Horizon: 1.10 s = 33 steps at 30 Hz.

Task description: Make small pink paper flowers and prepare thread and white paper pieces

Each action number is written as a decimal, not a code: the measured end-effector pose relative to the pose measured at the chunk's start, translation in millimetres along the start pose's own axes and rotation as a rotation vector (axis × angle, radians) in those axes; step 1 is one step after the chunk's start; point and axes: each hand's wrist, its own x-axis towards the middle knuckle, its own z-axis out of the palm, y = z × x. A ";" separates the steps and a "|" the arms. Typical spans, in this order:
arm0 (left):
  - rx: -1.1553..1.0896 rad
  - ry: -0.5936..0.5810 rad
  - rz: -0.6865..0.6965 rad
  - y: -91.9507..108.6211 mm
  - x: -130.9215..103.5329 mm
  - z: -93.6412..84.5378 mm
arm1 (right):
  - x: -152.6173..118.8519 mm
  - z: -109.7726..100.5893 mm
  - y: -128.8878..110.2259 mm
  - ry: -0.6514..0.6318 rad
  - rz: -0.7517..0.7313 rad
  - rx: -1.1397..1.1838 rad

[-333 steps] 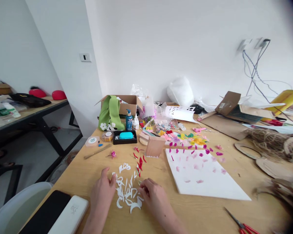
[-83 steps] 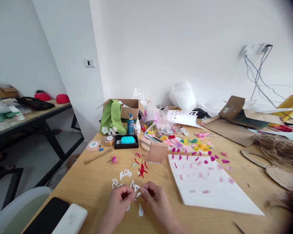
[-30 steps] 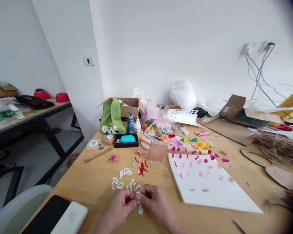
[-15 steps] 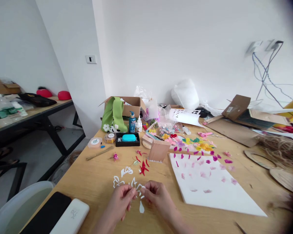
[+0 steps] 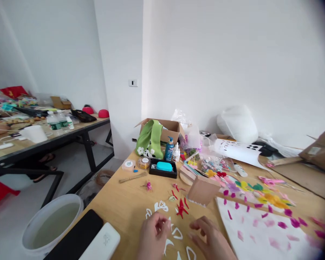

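My left hand [image 5: 155, 236] is over the near part of the table, thumb and fingers curled together; whether a small piece is between them I cannot make out. Around it lie white cut-out pieces [image 5: 177, 233], some of them hollow outlines. My right hand [image 5: 211, 238] hovers to the right of them, thumb and forefinger apart with nothing between. Beyond the hands lie a red star-shaped flower [image 5: 181, 208] and a small pink flower [image 5: 148, 185]. Right of the red flower stands a cardboard piece [image 5: 204, 189].
At right lies a white board [image 5: 233, 227] with purple and pink petals. A black box [image 5: 162, 169], a blue pump bottle [image 5: 169, 148] and a green bag [image 5: 150, 139] stand farther back. A white power bank [image 5: 101, 243] lies at left, above a bucket [image 5: 54, 220] on the floor.
The view has turned left, shifting the table rightward in it. My hands were close together over the white pieces; now they are apart, and the right one has opened.
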 end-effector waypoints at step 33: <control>-0.546 0.398 -0.049 2.5 5.7 -3.5 | 207.0 159.8 -162.1 -0.382 -0.959 -0.917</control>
